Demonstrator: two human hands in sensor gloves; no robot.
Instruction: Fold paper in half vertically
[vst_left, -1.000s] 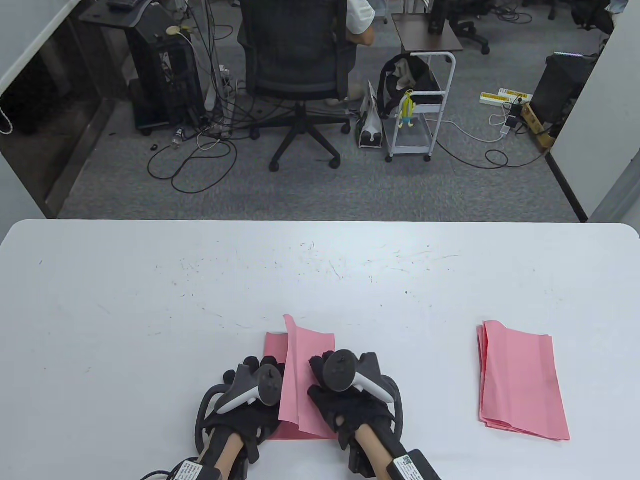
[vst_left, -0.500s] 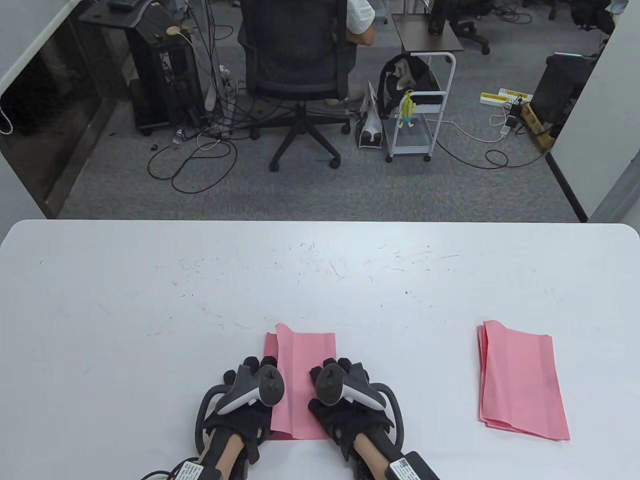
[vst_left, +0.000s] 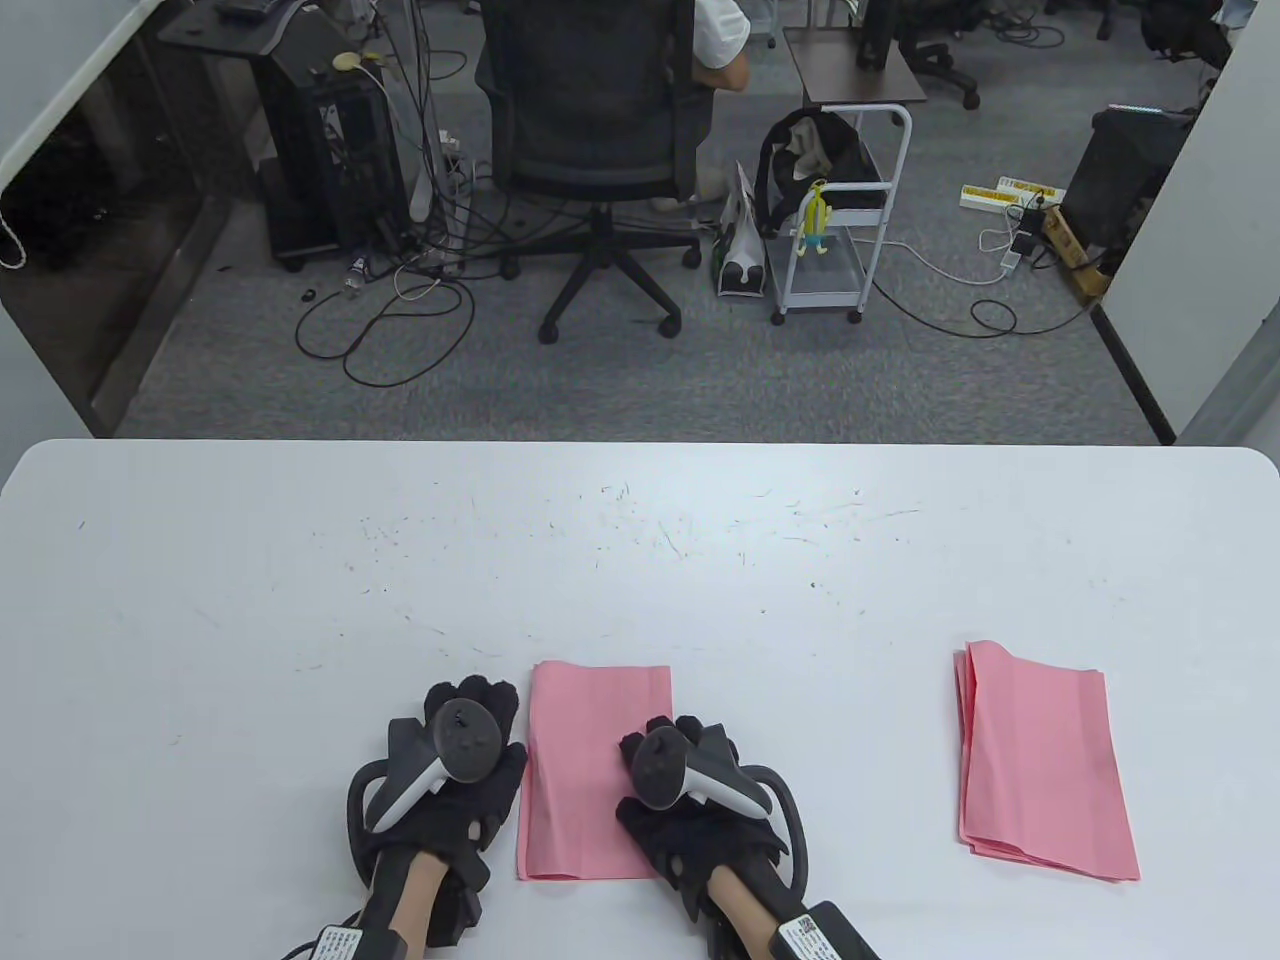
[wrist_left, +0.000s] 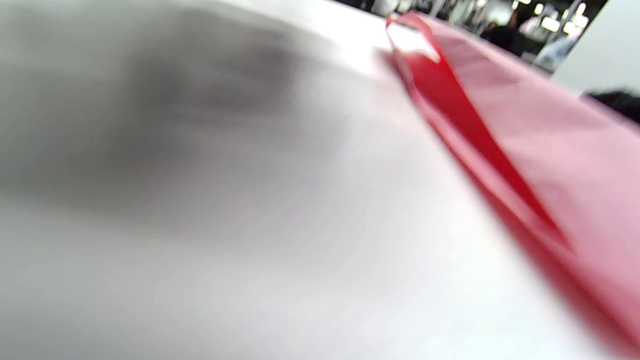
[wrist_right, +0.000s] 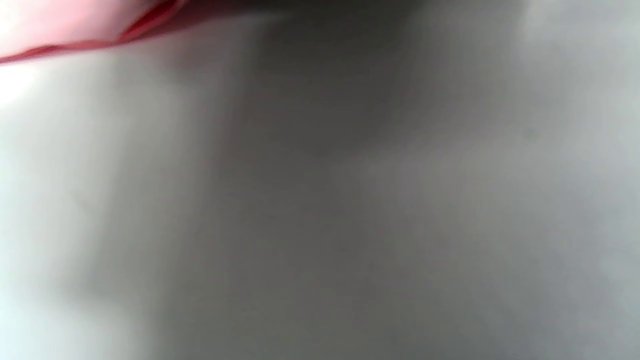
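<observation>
- The paper (vst_left: 590, 770) now lies folded flat near the table's (vst_left: 300, 600) front edge; its raised flap has dropped.
- Left hand (vst_left: 455, 770) has slid off leftward, now beside the paper, fingers relaxed, holding nothing.
- Right hand (vst_left: 690, 800) stays on the right edge, fingers flat, pressing.

Close, blurred view along the pale desk (wrist_right: 320, 225), surface out of focus throughout, pink paper (wrist_right: 65, 22) at the upper left corner, its darker red edge (wrist_right: 150, 22) running along the desk, dark shadow band across the top centre
</observation>
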